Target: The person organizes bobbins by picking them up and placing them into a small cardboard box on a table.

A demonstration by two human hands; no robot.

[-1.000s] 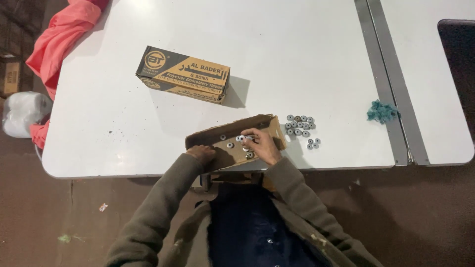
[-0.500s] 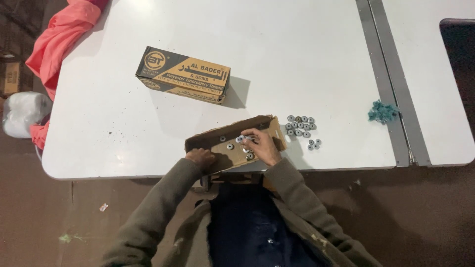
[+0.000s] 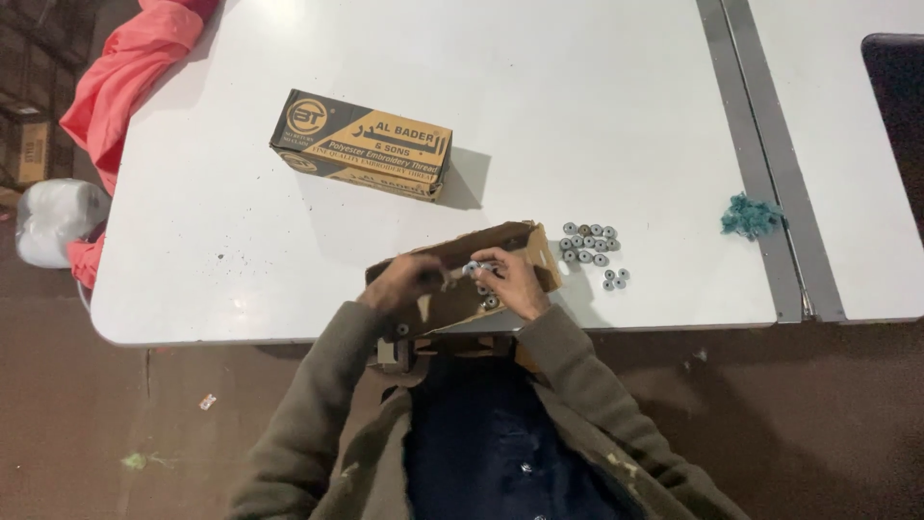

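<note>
While both hands met over one cardboard flap [image 3: 452, 279], the right hand [image 3: 510, 281] pinched one small ring [image 3: 473, 269]; the left hand [image 3: 404, 281] curled on cardboard; about thirteen rings [image 3: 589, 246] lay beside.

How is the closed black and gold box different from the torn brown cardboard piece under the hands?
The closed black and gold cardboard box is whole and printed; the torn brown cardboard piece is plain and ragged-edged. The box lies alone, farther up the white table, untouched; the brown piece sits at the table's near edge with the left hand and right hand on it. Small grey metal rings lie beside the brown piece, none by the box. Both are cardboard.
</note>
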